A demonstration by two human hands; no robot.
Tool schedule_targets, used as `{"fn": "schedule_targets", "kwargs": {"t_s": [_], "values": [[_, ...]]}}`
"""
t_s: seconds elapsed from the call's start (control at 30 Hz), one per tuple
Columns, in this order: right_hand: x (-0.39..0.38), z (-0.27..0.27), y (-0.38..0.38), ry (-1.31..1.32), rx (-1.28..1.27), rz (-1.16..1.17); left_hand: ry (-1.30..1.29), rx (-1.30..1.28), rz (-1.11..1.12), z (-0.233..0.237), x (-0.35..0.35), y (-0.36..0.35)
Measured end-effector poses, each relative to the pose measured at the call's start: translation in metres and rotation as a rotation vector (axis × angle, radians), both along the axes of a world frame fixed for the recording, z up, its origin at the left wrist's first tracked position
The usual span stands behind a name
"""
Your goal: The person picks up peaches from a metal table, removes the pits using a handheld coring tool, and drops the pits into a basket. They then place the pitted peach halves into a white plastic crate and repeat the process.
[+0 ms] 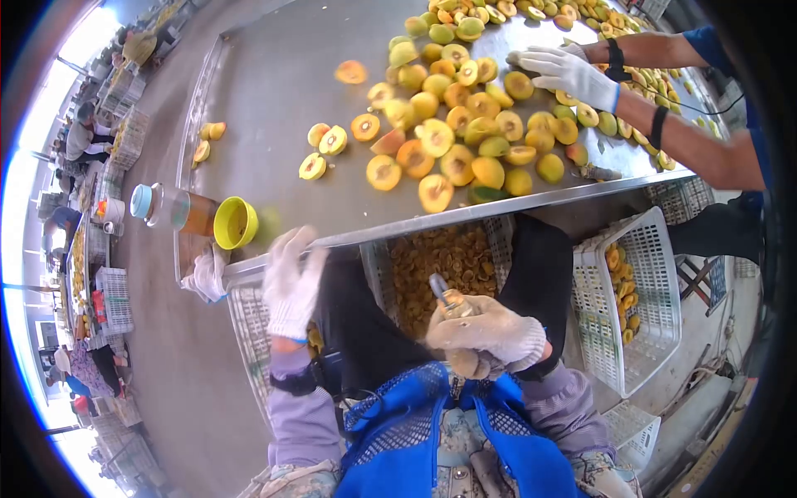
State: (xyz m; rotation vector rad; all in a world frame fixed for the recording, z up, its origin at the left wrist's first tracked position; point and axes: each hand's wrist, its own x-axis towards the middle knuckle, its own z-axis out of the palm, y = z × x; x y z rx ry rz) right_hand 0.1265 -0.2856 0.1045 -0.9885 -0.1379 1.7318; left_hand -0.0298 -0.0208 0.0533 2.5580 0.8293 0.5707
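Observation:
My left hand (pixel 295 286), in a white knit glove, is raised at the table's near edge with fingers stretched out and nothing visible in them. A blurred greenish shape shows just beyond its fingertips; I cannot make out what it is. Over my lap, my right hand (pixel 490 336), also gloved, is closed around a short pitting tool (pixel 448 297) with a metal tip pointing up and away. On the metal table (pixel 282 108) lies a spread of halved yellow peaches (pixel 436 137), several with cut faces up. Between my knees, a crate holds brown-orange pieces (pixel 440 261).
At the table's left corner stand a yellow-green cup (pixel 236 222) and a blue-lidded jar (pixel 178 207), near a loose white glove (pixel 206 275). A co-worker's gloved hands (pixel 569 75) rest among peaches at right. A white crate (pixel 627 299) with peaches stands right of my leg.

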Motion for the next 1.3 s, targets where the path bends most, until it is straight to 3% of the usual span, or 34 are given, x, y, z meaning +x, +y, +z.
{"fn": "schedule_targets", "kwargs": {"t_s": [0.07,0.13,0.2,0.23,0.4,0.47,0.5,0.67,0.73,0.8,0.87,1.17,1.23,1.3], "values": [[-0.004,0.004,0.009,-0.077,0.006,0.001,-0.043,-0.466,0.035,0.001,0.044,-0.005],[-0.005,0.004,0.008,-0.097,-0.028,-0.007,0.034,-0.383,0.069,-0.017,0.091,0.004],[-0.006,-0.004,0.005,-0.122,-0.002,-0.062,0.19,-0.122,0.137,-0.048,0.129,0.018],[-0.004,0.002,0.003,-0.114,-0.003,-0.091,0.319,-0.153,0.148,-0.055,0.142,0.021],[-0.007,-0.013,-0.004,-0.157,-0.005,-0.156,0.415,-0.316,0.139,-0.044,0.148,0.02],[-0.007,-0.014,0.0,-0.146,0.045,-0.165,0.437,-0.434,0.003,-0.037,0.135,0.018],[-0.007,-0.012,0.004,-0.16,0.028,-0.145,0.373,-0.422,-0.005,-0.064,0.125,0.029],[-0.014,-0.003,0.015,-0.217,0.027,-0.139,0.263,-0.727,0.049,-0.043,0.113,0.02],[-0.014,0.003,0.016,-0.24,0.026,-0.171,-0.18,-1.025,0.006,-0.024,0.105,-0.001],[-0.013,0.007,0.017,-0.264,0.021,-0.207,-0.259,-1.121,0.027,0.003,0.1,-0.03],[-0.015,0.008,0.019,-0.34,-0.017,-0.246,-0.487,-1.198,-0.154,0.012,0.092,-0.051],[-0.029,0.008,0.026,-0.715,-0.048,-0.192,-0.507,-1.148,-0.137,0.044,0.067,-0.098],[-0.03,0.01,0.024,-0.956,-0.07,-0.182,-0.532,-1.148,-0.116,0.053,0.064,-0.107],[-0.034,0.01,0.022,-0.943,-0.065,-0.169,-0.556,-1.148,-0.097,0.054,0.061,-0.113]]}}
